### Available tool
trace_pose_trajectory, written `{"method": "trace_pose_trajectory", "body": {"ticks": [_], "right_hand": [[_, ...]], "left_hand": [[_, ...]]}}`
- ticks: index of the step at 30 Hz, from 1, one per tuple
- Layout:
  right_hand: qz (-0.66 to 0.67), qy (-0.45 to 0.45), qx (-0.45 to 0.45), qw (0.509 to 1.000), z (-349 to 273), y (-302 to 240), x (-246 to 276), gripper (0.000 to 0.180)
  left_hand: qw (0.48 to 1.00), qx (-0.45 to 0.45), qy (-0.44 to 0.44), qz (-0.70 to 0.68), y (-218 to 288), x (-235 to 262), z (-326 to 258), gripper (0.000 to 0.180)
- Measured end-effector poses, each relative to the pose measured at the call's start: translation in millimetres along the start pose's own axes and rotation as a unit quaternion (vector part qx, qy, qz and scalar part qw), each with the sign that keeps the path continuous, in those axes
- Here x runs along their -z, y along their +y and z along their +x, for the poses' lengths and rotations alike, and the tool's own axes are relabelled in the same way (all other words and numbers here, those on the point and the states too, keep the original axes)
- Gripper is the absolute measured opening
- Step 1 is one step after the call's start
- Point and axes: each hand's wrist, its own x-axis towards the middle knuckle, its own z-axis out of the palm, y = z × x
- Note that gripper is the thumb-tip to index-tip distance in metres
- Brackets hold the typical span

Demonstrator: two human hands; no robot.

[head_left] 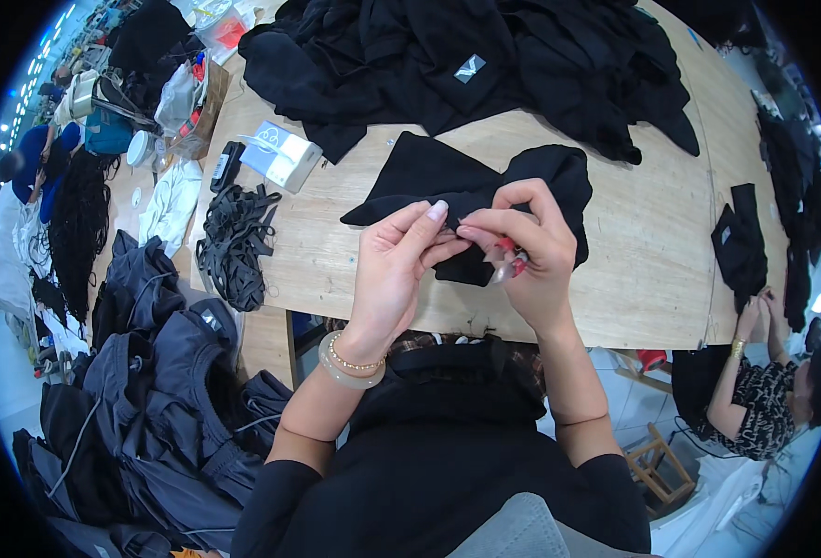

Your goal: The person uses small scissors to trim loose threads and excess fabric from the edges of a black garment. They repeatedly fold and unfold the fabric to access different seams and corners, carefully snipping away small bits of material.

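My left hand (394, 262) is closed, thumb and fingers pinching the edge of a black fabric piece (438, 167) above the table. Close beside it, the fingertips of my right hand (533, 244) pinch at the same edge. Tucked in the right palm is a small red-handled tool (506, 264) that looks like thread snips; the fingers cover part of it. The black piece lies partly folded on the wooden table (615, 270), spreading out beyond both hands. What exactly lies between the fingertips is too small to make out.
A large heap of black garments (383, 74) covers the table's far side. Left of my hands are a white-and-blue box (280, 156) and a bundle of dark straps (236, 246). Dark garments (150, 391) pile up at lower left. A co-worker (764, 400) handles black fabric at right.
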Motion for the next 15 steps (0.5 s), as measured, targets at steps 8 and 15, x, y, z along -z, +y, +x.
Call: {"method": "trace_pose_trajectory", "body": {"ticks": [8, 15], "right_hand": [[0.268, 0.099, -0.264, 0.921, -1, 6, 18, 0.012], [0.267, -0.043, -0.366, 0.890, -23, -23, 25, 0.025]], "left_hand": [[1.000, -0.018, -0.005, -0.022, -1, 9, 2, 0.016], [0.999, -0.039, -0.008, -0.034, -1, 5, 2, 0.016]]}}
